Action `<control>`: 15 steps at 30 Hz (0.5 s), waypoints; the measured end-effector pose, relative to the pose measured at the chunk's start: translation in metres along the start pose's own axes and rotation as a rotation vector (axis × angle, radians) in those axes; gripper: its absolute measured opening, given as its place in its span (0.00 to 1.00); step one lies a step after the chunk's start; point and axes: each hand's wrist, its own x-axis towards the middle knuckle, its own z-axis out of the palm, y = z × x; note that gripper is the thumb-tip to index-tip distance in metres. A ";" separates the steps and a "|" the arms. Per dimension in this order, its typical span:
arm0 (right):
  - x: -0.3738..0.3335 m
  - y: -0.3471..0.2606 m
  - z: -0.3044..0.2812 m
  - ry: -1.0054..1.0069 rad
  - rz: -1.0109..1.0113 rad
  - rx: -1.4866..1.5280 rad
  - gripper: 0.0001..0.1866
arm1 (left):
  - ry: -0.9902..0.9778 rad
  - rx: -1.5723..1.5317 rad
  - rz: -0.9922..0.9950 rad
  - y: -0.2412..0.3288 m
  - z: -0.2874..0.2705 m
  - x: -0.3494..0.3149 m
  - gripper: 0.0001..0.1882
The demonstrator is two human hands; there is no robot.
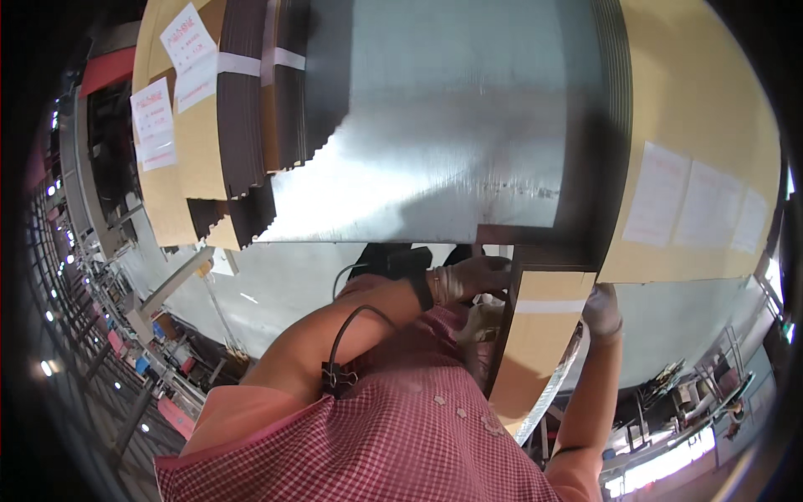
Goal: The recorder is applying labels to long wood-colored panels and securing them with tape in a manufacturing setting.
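1. Your left hand (pixel 473 280), in a glove, is at the left side of the long cardboard bundle (pixel 539 343). Its fingers reach the dark edge near the far end, but I cannot tell if they grasp it or only touch it.

2. Your right hand (pixel 600 309), also gloved, is against the right side of the same bundle, close to its far corner. The fingertips are hidden, so I cannot tell how firmly they close.

3. The bundle is between your two hands, in front of your body and a little to the right. Its far end is at the near edge of the grey shiny surface (pixel 452 109), and the other end comes down beside your apron (pixel 401 418). A pale band (pixel 549 307) crosses its brown face.

4. On the left of the grey surface there is a stack of brown boards with dark sides (pixel 196 159). White straps (pixel 239 64) go across it, and paper labels (pixel 188 50) lie on its top.

5. On the right there is another brown stack (pixel 686 75), which carries several white sheets (pixel 657 197).

6. Your left wrist wears a black band (pixel 420 291). A thin black cable (pixel 341 330) passes over your left arm, near a black clip (pixel 336 379).
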 end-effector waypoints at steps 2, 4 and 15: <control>-0.039 -0.042 0.042 0.337 -0.026 -0.016 0.32 | 0.061 -0.496 -0.501 0.015 -0.005 -0.001 0.21; -0.064 -0.062 0.087 0.501 -0.289 -0.269 0.39 | 0.062 -0.370 -0.552 0.033 -0.015 0.003 0.19; -0.056 -0.066 0.139 0.577 -0.302 -1.097 0.58 | 0.297 0.372 -0.014 0.166 -0.027 -0.024 0.09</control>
